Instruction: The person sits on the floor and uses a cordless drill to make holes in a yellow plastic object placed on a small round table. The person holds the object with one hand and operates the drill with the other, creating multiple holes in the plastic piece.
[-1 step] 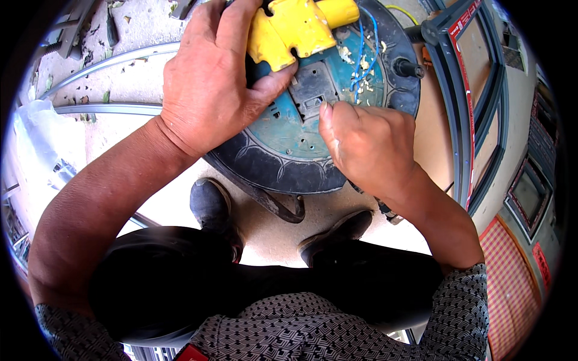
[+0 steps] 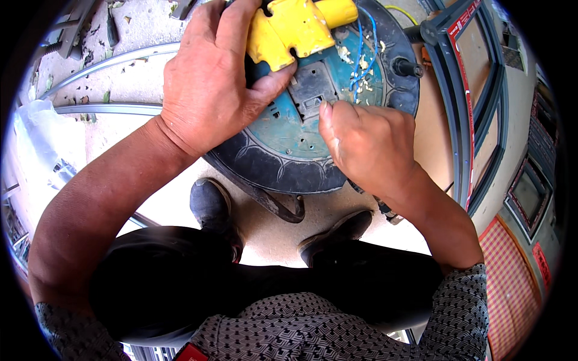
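In the head view, the left hand [image 2: 208,90] lies against the left side of the yellow connector [image 2: 292,35], atop the reel [image 2: 265,161]; fingertips cut off, grip unclear. The right hand [image 2: 370,138], fingers curled closed, is over the reel's near right, contents hidden. Blue wire [image 2: 377,47] lies farther.

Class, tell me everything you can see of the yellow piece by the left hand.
The yellow piece looks like hard plastic, scuffed with dark marks. Its blocky body has notched edges, and a rounded, tube-like end points toward the picture's right. It lies over the upper part of the teal-and-black round disc. The left hand touches it, fingers at its left side, thumb by its lower corner.
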The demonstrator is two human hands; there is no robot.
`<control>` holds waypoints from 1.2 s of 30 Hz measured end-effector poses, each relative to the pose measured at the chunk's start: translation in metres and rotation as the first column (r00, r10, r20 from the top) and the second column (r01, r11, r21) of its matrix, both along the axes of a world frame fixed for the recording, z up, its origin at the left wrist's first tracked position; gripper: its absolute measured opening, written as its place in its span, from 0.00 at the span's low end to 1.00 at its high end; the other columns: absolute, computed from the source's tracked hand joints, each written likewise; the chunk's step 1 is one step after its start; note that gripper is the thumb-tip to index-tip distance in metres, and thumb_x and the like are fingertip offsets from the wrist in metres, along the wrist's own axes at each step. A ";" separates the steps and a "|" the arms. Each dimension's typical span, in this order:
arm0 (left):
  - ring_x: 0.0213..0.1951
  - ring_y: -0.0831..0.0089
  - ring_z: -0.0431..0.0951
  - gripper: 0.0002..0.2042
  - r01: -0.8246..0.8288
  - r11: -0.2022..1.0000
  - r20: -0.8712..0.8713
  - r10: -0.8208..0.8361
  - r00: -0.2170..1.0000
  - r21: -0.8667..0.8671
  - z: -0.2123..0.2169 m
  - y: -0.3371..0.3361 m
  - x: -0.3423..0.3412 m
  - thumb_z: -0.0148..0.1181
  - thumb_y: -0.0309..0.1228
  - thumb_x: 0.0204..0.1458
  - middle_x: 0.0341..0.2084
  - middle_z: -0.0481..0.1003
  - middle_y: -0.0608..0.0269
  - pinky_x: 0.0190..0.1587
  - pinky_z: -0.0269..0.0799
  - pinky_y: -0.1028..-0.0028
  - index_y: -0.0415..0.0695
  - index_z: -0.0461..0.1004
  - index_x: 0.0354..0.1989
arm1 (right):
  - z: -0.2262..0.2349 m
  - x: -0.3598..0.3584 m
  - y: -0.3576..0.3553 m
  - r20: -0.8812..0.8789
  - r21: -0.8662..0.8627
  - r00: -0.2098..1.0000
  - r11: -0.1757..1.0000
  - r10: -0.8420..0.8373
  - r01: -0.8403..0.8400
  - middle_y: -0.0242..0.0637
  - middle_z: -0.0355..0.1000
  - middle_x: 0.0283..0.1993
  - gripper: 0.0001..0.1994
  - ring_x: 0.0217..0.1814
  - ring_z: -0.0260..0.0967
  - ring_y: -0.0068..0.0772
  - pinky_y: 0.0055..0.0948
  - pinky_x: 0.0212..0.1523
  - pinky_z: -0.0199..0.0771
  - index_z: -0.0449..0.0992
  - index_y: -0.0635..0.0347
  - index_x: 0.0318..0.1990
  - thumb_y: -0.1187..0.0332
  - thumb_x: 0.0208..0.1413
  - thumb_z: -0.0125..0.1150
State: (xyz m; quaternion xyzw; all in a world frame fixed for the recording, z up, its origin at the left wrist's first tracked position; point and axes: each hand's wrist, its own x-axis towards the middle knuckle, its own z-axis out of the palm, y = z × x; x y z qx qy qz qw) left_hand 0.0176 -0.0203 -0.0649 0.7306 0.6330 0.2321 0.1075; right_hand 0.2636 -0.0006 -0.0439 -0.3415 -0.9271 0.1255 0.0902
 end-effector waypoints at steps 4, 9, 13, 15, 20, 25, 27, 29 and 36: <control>0.55 0.44 0.81 0.42 0.032 0.997 -0.019 -0.030 0.999 0.077 -0.005 0.000 -0.002 0.80 0.46 0.55 0.61 0.71 0.40 0.54 0.84 0.57 0.43 0.64 0.73 | 0.003 0.003 0.001 0.003 -0.031 1.000 0.999 -0.022 0.022 0.36 0.74 0.17 0.17 0.19 0.79 0.39 0.38 0.21 0.76 0.74 0.53 0.24 0.64 0.69 0.66; 0.56 0.43 0.81 0.42 0.027 0.996 -0.021 -0.026 0.999 0.082 -0.006 0.000 -0.002 0.79 0.47 0.56 0.60 0.71 0.41 0.55 0.84 0.56 0.43 0.64 0.73 | 0.006 0.009 -0.001 0.003 -0.034 0.999 0.999 -0.042 0.042 0.37 0.72 0.18 0.17 0.20 0.76 0.42 0.42 0.22 0.74 0.74 0.53 0.25 0.64 0.69 0.66; 0.56 0.42 0.81 0.42 0.020 0.998 0.000 -0.020 1.000 0.052 -0.005 0.000 -0.002 0.79 0.47 0.55 0.60 0.71 0.41 0.55 0.84 0.56 0.43 0.64 0.73 | 0.006 0.010 -0.003 -0.005 -0.059 0.999 0.998 -0.035 0.035 0.37 0.72 0.19 0.15 0.20 0.75 0.43 0.43 0.23 0.73 0.73 0.54 0.28 0.65 0.68 0.67; 0.53 0.38 0.78 0.43 0.037 0.999 0.002 -0.037 0.999 0.027 -0.002 0.000 -0.004 0.77 0.47 0.54 0.57 0.69 0.34 0.53 0.80 0.52 0.39 0.62 0.72 | 0.006 0.010 -0.004 -0.030 -0.101 0.999 0.994 -0.043 0.040 0.40 0.72 0.21 0.15 0.23 0.74 0.47 0.45 0.25 0.72 0.73 0.56 0.28 0.66 0.68 0.67; 0.52 0.35 0.77 0.43 0.013 1.000 0.023 -0.013 1.000 -0.025 0.003 -0.002 -0.003 0.76 0.46 0.54 0.57 0.67 0.30 0.54 0.78 0.50 0.37 0.61 0.72 | 0.006 0.009 -0.005 -0.038 -0.119 0.999 0.993 -0.021 0.017 0.40 0.72 0.23 0.14 0.24 0.75 0.48 0.45 0.26 0.73 0.73 0.57 0.29 0.66 0.67 0.67; 0.53 0.35 0.77 0.43 -0.014 0.998 0.019 0.015 1.000 -0.054 0.004 -0.001 -0.001 0.76 0.46 0.54 0.58 0.67 0.30 0.55 0.78 0.50 0.37 0.61 0.72 | 0.007 0.006 -0.008 -0.018 -0.124 1.000 0.992 0.021 -0.023 0.38 0.72 0.22 0.13 0.25 0.77 0.45 0.43 0.26 0.76 0.73 0.56 0.30 0.65 0.67 0.67; 0.53 0.35 0.77 0.43 -0.010 0.999 0.014 0.010 1.000 -0.035 0.003 -0.002 -0.002 0.76 0.46 0.54 0.58 0.67 0.30 0.55 0.78 0.50 0.37 0.61 0.72 | 0.007 0.005 -0.008 -0.023 -0.131 0.999 0.991 0.024 -0.026 0.38 0.72 0.23 0.13 0.25 0.77 0.45 0.44 0.27 0.76 0.74 0.56 0.30 0.65 0.67 0.67; 0.53 0.35 0.77 0.43 -0.006 1.000 0.015 0.006 1.000 -0.026 0.002 -0.001 -0.002 0.76 0.46 0.53 0.58 0.67 0.29 0.55 0.78 0.50 0.37 0.62 0.72 | 0.008 0.003 -0.008 -0.017 -0.144 1.000 0.989 0.017 -0.020 0.39 0.73 0.23 0.13 0.26 0.77 0.46 0.44 0.27 0.76 0.74 0.56 0.31 0.65 0.67 0.67; 0.56 0.42 0.80 0.41 0.004 0.999 -0.009 -0.004 1.000 0.043 -0.003 0.000 0.000 0.78 0.47 0.55 0.60 0.71 0.41 0.55 0.84 0.55 0.43 0.64 0.73 | 0.022 -0.004 -0.011 0.103 -0.188 0.993 0.980 -0.051 0.070 0.42 0.75 0.26 0.11 0.29 0.80 0.49 0.47 0.29 0.78 0.77 0.58 0.33 0.64 0.68 0.66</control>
